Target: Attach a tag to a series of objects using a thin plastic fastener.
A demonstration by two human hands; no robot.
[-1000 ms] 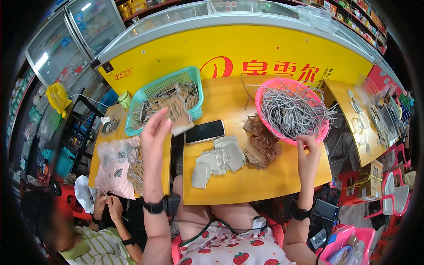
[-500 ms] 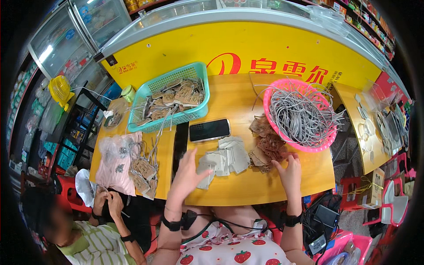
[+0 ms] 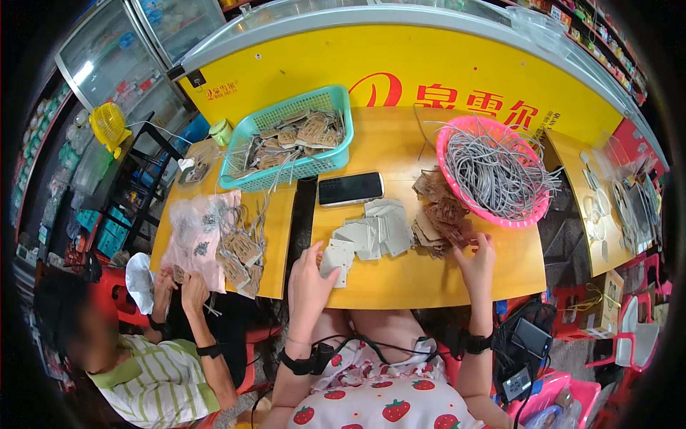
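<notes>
Several light grey flat cards lie fanned across the wooden table before me. My left hand is at their near left end, thumb and fingers apart around the edge of the nearest card and seemingly touching it. Right of the grey cards lies a loose pile of brown cut-out tags. At the pile's near right edge is my right hand, its thumb and forefinger apart; whether a fingertip touches a tag is unclear.
A black phone lies behind the grey cards. Behind it stands a teal basket of brown tags with grey cords; a pink basket of grey cords stands right. At left, a co-worker's hands hold a small brown tag beside a pink bag.
The view has shifted a little. My left hand has come down to the nearest grey card. My right hand stays by the brown tags. The co-worker's hands have moved slightly.
</notes>
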